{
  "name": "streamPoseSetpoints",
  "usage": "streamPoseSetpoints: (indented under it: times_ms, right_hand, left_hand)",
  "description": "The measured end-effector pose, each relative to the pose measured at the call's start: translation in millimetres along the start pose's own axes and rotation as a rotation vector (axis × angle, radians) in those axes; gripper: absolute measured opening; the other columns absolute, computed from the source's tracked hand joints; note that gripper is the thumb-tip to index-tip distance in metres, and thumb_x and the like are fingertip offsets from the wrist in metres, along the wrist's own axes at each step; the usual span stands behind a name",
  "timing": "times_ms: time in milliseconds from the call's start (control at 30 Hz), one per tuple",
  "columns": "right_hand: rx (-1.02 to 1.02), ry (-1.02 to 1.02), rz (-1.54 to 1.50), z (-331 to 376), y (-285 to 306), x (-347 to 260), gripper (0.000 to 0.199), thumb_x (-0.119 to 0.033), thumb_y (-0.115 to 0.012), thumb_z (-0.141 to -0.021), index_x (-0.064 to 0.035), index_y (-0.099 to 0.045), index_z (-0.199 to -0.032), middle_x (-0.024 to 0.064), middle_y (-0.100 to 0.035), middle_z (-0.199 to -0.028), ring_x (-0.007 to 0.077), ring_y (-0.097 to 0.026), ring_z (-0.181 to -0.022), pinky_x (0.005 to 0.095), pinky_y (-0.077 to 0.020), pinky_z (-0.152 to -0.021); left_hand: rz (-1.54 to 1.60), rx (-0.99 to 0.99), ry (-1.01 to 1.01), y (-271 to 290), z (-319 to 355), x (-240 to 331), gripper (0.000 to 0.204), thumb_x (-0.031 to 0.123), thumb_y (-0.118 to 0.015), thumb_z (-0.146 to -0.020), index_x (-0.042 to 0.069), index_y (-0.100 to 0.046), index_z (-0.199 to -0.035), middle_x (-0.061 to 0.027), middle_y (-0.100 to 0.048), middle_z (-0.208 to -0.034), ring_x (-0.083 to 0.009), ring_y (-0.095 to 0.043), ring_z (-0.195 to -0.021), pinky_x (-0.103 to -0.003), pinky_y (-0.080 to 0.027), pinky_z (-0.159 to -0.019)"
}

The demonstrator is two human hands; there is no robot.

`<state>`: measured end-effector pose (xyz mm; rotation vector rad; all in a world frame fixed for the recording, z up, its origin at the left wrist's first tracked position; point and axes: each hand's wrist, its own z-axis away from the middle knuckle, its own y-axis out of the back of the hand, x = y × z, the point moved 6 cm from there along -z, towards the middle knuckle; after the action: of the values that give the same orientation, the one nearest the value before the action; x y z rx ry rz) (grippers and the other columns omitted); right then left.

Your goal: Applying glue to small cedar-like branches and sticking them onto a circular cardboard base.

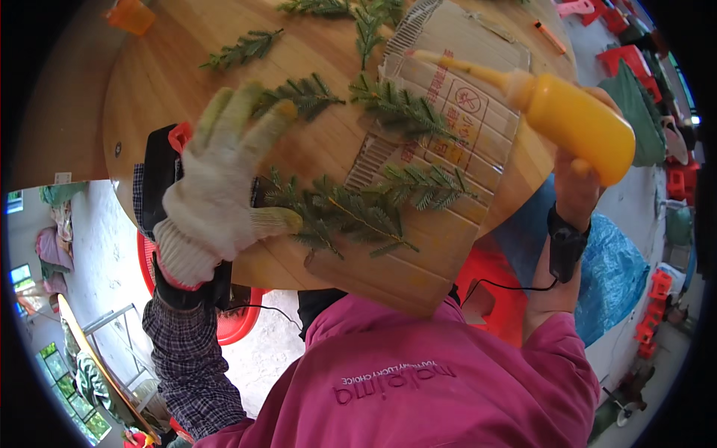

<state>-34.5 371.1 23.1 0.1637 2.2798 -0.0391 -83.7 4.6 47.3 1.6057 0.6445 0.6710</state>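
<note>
Left hand (224,187), in a white knit glove, fingers spread flat, presses a green sprig (340,213) on the cardboard sheet (441,149) on the round wooden table (172,82). Right hand (579,179) is clamped on a yellow squeeze bottle (567,112), nozzle over the cardboard.

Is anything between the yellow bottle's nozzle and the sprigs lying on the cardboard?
Nothing visible. The right hand holds the yellow squeeze bottle with its nozzle over the cardboard sheet, above the upper sprig. The gloved left hand presses the lower sprig, off to the side.
</note>
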Motion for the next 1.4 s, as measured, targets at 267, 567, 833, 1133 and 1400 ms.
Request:
streamPoseSetpoints:
  times_ms: [267, 567, 833, 1133, 1400]
  right_hand:
    - [0.137, -0.101, 0.101, 43.8, 31.0, 20.8, 0.084, -0.041, -0.080, -0.086, 0.0011, -0.040, -0.147, 0.0136, -0.050, -0.144, 0.0297, -0.055, -0.131, 0.0488, -0.0517, -0.105]
    - [0.307, -0.188, -0.339, 58.5, 10.9, 32.2, 0.051, -0.021, -0.073, -0.093, 0.0008, -0.054, -0.135, 0.0135, -0.060, -0.130, 0.0318, -0.064, -0.119, 0.0531, -0.0589, -0.094]
    - [0.377, -0.220, -0.313, 90.7, 13.7, 33.3, 0.052, -0.027, -0.067, -0.097, -0.0030, -0.051, -0.140, 0.0158, -0.062, -0.133, 0.0342, -0.062, -0.123, 0.0555, -0.0536, -0.103]
    - [0.554, -0.212, -0.349, 74.9, -12.2, 42.0, 0.046, -0.021, -0.065, -0.098, -0.0008, -0.051, -0.137, 0.0159, -0.062, -0.131, 0.0352, -0.064, -0.120, 0.0563, -0.0565, -0.099]
    - [0.540, -0.169, -0.367, 47.5, -38.2, 38.4, 0.045, -0.021, -0.062, -0.100, 0.0005, -0.049, -0.138, 0.0192, -0.063, -0.130, 0.0373, -0.066, -0.116, 0.0555, -0.0572, -0.098]
  left_hand:
    - [0.085, -0.168, 0.035, -31.9, -14.8, -7.9, 0.104, 0.029, -0.090, -0.053, 0.010, -0.049, -0.146, -0.0184, -0.053, -0.142, -0.0392, -0.049, -0.131, -0.046, -0.044, -0.106]
    - [0.087, -0.183, -0.187, -32.4, 5.3, -9.0, 0.057, 0.025, -0.086, -0.060, 0.011, -0.069, -0.113, -0.0108, -0.062, -0.107, -0.0331, -0.057, -0.115, -0.045, -0.046, -0.091]
    - [0.284, 0.167, -0.554, 1.3, -37.4, 87.1, 0.040, 0.022, -0.083, -0.066, 0.017, -0.071, -0.104, -0.0246, -0.054, -0.142, -0.0488, -0.044, -0.138, -0.045, -0.045, -0.105]
    - [0.270, 0.085, -0.416, -45.0, -69.9, 111.6, 0.039, 0.021, -0.078, -0.072, 0.015, -0.072, -0.110, -0.0184, -0.060, -0.128, -0.0403, -0.059, -0.114, -0.047, -0.051, -0.093]
    - [0.605, 0.186, -0.332, -56.5, -71.5, 73.8, 0.034, 0.015, -0.077, -0.075, 0.004, -0.071, -0.106, -0.0137, -0.069, -0.108, -0.0296, -0.068, -0.094, -0.040, -0.055, -0.084]
